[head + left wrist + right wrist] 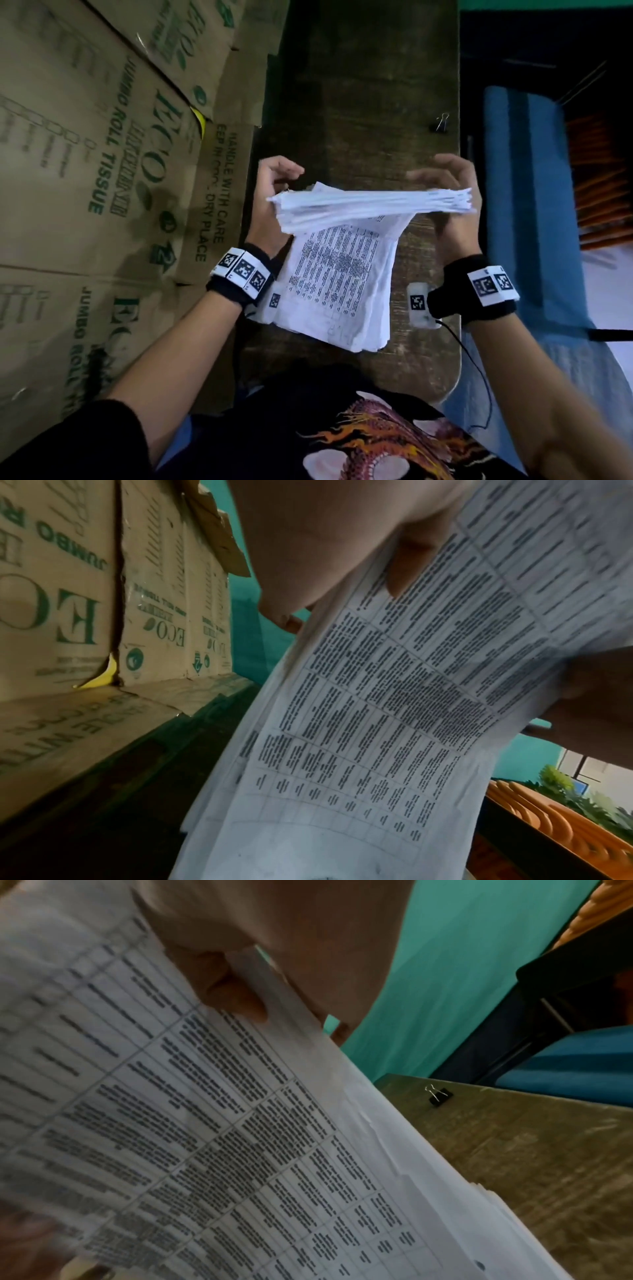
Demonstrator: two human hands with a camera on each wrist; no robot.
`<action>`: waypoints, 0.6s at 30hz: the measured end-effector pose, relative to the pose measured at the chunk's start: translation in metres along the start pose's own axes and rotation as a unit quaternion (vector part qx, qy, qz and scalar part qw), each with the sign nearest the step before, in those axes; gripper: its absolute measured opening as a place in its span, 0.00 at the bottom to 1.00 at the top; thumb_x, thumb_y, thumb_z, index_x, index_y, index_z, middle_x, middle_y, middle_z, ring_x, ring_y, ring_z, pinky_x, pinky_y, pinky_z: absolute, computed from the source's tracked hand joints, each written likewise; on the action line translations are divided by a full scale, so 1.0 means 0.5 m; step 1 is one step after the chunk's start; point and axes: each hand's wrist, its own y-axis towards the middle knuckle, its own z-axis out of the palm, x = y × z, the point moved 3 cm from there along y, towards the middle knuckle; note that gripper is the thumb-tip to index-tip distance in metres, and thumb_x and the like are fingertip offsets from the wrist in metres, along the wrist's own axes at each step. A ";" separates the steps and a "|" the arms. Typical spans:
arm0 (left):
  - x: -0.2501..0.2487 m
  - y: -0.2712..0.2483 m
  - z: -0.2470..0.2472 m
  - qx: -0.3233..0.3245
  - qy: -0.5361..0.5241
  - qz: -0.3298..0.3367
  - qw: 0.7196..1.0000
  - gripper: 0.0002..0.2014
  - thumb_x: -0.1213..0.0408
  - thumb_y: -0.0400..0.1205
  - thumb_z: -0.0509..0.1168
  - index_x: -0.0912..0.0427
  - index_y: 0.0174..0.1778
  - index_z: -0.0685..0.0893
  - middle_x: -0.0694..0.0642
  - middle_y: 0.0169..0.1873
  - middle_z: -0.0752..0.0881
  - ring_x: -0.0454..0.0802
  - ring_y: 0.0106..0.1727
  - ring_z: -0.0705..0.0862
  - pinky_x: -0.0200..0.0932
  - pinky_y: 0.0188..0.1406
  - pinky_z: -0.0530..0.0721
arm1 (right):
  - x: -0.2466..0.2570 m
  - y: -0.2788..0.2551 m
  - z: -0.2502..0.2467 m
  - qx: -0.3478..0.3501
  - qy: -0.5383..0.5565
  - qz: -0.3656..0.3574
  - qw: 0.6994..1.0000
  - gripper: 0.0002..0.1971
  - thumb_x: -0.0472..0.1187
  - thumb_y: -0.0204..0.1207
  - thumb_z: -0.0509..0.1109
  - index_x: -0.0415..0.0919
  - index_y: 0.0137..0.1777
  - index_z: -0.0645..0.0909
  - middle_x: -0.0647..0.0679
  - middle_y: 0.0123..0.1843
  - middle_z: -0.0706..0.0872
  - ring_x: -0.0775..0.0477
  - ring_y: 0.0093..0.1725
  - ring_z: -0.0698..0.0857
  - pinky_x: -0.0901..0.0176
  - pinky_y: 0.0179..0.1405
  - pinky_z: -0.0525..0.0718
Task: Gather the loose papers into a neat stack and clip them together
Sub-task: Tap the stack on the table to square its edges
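The thick stack of white printed papers [346, 253] is gathered and held up on edge above the near half of the dark wooden desk [370, 102], lower edges close to its surface. The left hand [270, 198] and right hand [452, 195] each have their grip curled round one upper end. The sheets look uneven (edges stagger at both ends), so squaring is probably unfinished. Clipping remains: the small black binder clip [441, 123] lies untouched near the desk's right edge.
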 end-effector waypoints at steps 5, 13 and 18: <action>-0.021 0.027 0.014 0.058 -0.005 -0.007 0.998 0.14 0.74 0.70 0.67 0.60 0.49 0.73 0.52 0.41 0.79 0.35 0.40 0.81 0.30 0.39 0.79 | 0.029 0.020 0.020 -0.036 -0.002 -0.016 0.999 0.25 0.16 0.60 0.59 0.32 0.58 0.76 0.51 0.44 0.83 0.61 0.42 0.82 0.68 0.42 0.79; 0.011 0.062 0.051 0.029 0.028 -0.083 0.996 0.19 0.69 0.78 0.71 0.63 0.65 0.80 0.50 0.54 0.86 0.40 0.58 0.85 0.36 0.57 0.83 | -0.027 0.051 0.017 -0.066 -0.091 0.062 0.992 0.12 0.27 0.72 0.74 0.28 0.56 0.83 0.43 0.50 0.88 0.66 0.42 0.86 0.64 0.45 0.84; 0.003 0.048 0.053 0.013 0.030 -0.043 0.999 0.21 0.76 0.79 0.67 0.57 0.65 0.73 0.47 0.53 0.83 0.30 0.53 0.83 0.23 0.48 0.81 | -0.021 0.030 -0.001 -0.076 -0.065 0.065 0.993 0.15 0.24 0.69 0.75 0.20 0.55 0.80 0.37 0.51 0.89 0.56 0.44 0.89 0.63 0.42 0.87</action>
